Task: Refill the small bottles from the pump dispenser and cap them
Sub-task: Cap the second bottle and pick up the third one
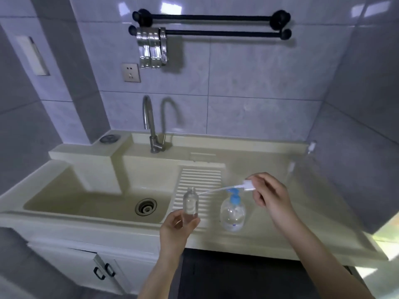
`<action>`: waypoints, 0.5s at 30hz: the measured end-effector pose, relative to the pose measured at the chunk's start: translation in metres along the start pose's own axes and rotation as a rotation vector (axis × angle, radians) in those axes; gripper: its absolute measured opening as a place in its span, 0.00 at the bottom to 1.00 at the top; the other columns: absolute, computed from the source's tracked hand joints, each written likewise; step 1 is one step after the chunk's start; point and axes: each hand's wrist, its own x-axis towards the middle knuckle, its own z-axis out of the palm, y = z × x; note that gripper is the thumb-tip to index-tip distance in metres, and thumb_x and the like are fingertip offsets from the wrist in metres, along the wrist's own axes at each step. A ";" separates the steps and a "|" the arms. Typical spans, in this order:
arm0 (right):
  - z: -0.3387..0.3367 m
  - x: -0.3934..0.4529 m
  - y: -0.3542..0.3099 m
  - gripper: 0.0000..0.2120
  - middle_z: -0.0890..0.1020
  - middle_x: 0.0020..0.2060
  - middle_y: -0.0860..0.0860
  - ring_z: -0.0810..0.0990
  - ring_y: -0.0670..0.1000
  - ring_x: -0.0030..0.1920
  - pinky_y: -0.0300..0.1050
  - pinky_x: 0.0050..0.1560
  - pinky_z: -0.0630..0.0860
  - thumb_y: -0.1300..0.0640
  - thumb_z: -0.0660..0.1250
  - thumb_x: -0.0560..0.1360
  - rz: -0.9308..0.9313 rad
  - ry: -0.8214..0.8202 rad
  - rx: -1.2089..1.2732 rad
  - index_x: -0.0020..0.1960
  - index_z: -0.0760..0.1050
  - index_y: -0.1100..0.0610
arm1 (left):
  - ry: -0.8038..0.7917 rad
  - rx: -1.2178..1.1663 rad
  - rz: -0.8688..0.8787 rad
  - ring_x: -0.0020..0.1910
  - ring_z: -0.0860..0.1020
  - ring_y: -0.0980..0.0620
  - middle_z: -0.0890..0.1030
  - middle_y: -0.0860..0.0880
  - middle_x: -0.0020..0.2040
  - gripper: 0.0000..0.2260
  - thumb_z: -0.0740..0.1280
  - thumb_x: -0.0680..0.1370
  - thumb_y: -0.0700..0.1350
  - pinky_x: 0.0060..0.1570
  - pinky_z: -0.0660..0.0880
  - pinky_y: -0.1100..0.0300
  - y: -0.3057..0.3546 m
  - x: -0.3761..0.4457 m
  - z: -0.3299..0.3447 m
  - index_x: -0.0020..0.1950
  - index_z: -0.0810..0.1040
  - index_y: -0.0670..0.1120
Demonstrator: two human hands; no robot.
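Over the sink counter, a small bottle is held up uncapped while its spray cap is drawn aside.

In the head view, the left hand [176,226] grips the clear small bottle [190,202] upright by its lower half, its neck bare, in front of the ribbed washboard [199,184]. The right hand [268,196] pinches the white spray cap [248,184] between its fingertips, the thin dip tube [212,191] slanting down toward the bottle's mouth. The pump dispenser [233,214], blue-topped and clear, stands on the counter [302,229] between the two hands, right of the sink basin [97,203] and the tap [150,124].
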 end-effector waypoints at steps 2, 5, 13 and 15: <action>0.008 0.008 -0.006 0.12 0.67 0.20 0.45 0.62 0.43 0.22 0.32 0.25 0.61 0.54 0.63 0.70 -0.012 0.007 -0.023 0.43 0.76 0.64 | 0.010 -0.001 0.021 0.43 0.81 0.56 0.83 0.52 0.41 0.12 0.77 0.66 0.34 0.41 0.74 0.69 0.002 0.004 -0.004 0.45 0.79 0.45; 0.016 0.018 -0.011 0.08 0.67 0.20 0.45 0.63 0.43 0.23 0.33 0.26 0.61 0.58 0.65 0.74 -0.041 -0.002 -0.103 0.42 0.77 0.63 | 0.021 0.013 0.056 0.43 0.82 0.55 0.84 0.49 0.44 0.14 0.77 0.66 0.34 0.41 0.76 0.70 0.005 0.008 -0.011 0.47 0.79 0.45; 0.024 0.028 -0.016 0.08 0.66 0.22 0.45 0.62 0.44 0.24 0.34 0.26 0.61 0.63 0.64 0.78 -0.068 -0.039 -0.176 0.41 0.77 0.59 | 0.009 0.031 0.098 0.42 0.82 0.56 0.84 0.49 0.45 0.14 0.78 0.65 0.35 0.39 0.74 0.71 0.000 0.009 -0.022 0.47 0.80 0.44; 0.026 0.030 -0.015 0.07 0.67 0.23 0.44 0.64 0.45 0.26 0.35 0.29 0.62 0.60 0.66 0.76 -0.092 -0.081 -0.230 0.39 0.78 0.54 | 0.003 0.031 0.112 0.41 0.81 0.58 0.83 0.48 0.44 0.14 0.78 0.65 0.34 0.38 0.74 0.72 0.001 0.010 -0.022 0.47 0.80 0.44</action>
